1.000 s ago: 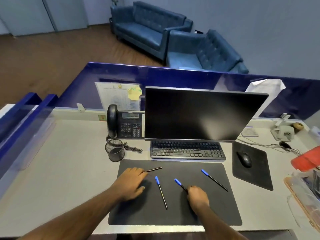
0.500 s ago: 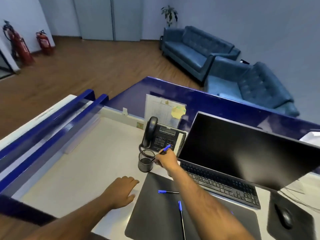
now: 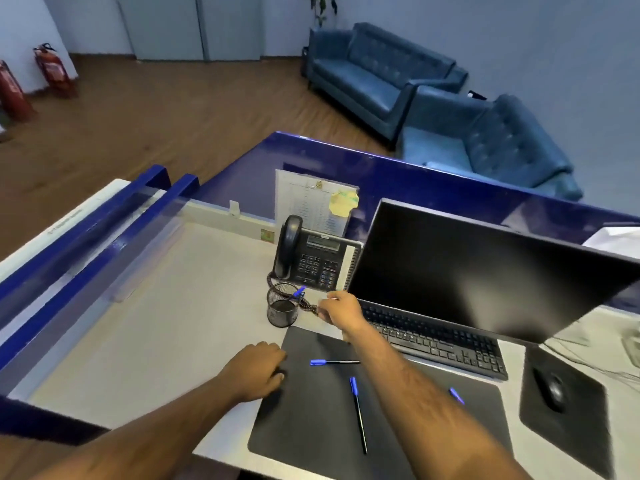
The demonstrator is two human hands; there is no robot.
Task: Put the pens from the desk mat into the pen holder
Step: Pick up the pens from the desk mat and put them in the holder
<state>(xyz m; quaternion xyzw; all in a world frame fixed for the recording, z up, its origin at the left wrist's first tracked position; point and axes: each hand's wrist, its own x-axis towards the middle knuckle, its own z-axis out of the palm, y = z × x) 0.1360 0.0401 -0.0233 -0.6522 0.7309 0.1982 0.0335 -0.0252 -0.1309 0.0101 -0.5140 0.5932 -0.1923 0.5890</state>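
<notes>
Head view. Phone [image 3: 317, 256] and coiled cord just beyond the right hand [image 3: 341, 311]; keyboard [image 3: 434, 337] and monitor [image 3: 485, 271] to its right. Mesh holder [image 3: 282, 306] just left of that hand, one blue-capped pen [image 3: 298, 292] leaning inside. On the mat [image 3: 311, 427], between the forearms: two pens [image 3: 334, 362] [image 3: 358, 414]; a third [image 3: 456, 396] right of the right forearm, partly hidden. Right hand loosely curled, empty, beside the holder's rim. Left hand [image 3: 256, 370] curled, knuckles down at the mat's left edge; whether anything is gripped, unclear.
</notes>
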